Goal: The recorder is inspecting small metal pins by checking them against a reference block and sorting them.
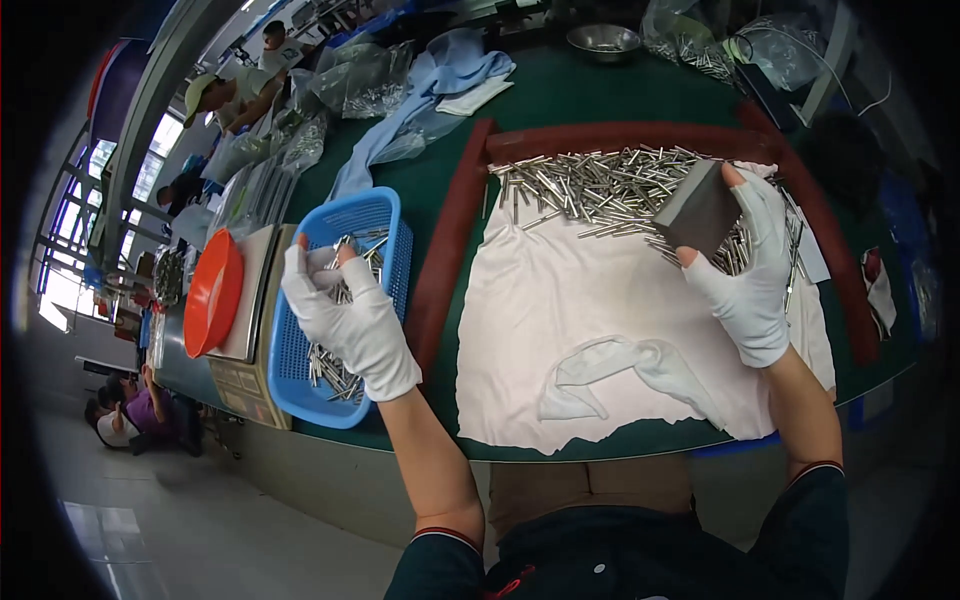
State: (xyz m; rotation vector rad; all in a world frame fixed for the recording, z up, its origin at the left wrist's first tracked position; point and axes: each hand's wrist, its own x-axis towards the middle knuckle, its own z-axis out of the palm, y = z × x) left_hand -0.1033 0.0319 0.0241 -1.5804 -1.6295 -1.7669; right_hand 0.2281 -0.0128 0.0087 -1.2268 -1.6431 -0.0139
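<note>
My right hand (752,285), in a white glove with bare fingertips, grips a dark grey rectangular block (700,212) between thumb and fingers. The block is tilted over the right part of a heap of thin metal pins (600,190). Above the blue plastic basket (402,265), my gloved left hand (350,320) has its thumb and forefinger apart, the other fingers partly bent. More metal pins (335,372) lie in the basket; the hand hides some of them. Beneath the heap, a pale pink cloth (520,320) covers the work area.
A dark red raised frame (445,250) borders the cloth. Near its front lies a crumpled white cloth (640,365). Left of the basket stands an orange dish (213,295). Plastic bags (360,85), a blue cloth (440,75) and a metal bowl (603,40) are farther back. Other people sit at left.
</note>
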